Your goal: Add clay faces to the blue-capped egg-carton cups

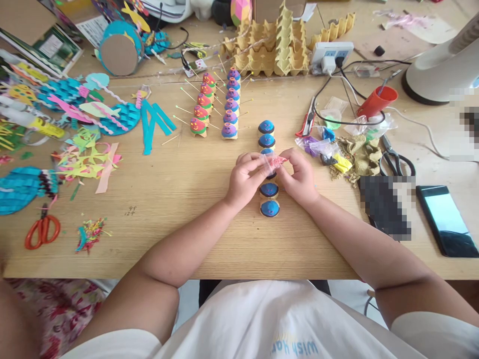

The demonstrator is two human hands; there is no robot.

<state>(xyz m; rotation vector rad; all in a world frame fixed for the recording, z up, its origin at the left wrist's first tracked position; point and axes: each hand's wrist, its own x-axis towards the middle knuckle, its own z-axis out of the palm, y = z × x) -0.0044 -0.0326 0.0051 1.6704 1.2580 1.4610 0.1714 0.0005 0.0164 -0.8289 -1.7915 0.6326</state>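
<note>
My left hand (244,180) and my right hand (300,180) meet over a column of blue clay-covered egg-carton cups. Between their fingertips is a small clear plastic bag of pinkish-red clay (276,162). The left fingers pinch the bag's clear side, while the right thumb and forefinger grip its pink end. Below them, a blue cup (269,208) with a dark rim and a small face stands nearest me. Another blue cup (266,127) heads the far end of the column. The middle cups are partly hidden by my hands.
Left of centre stand rows of red-green cups (201,110) and purple-blue cups (229,130), with thin sticks poking out. A utility knife (309,117), clay bags (314,146), black scissors (396,159) and a phone (447,219) lie right. Orange-handled scissors (43,232) lie left.
</note>
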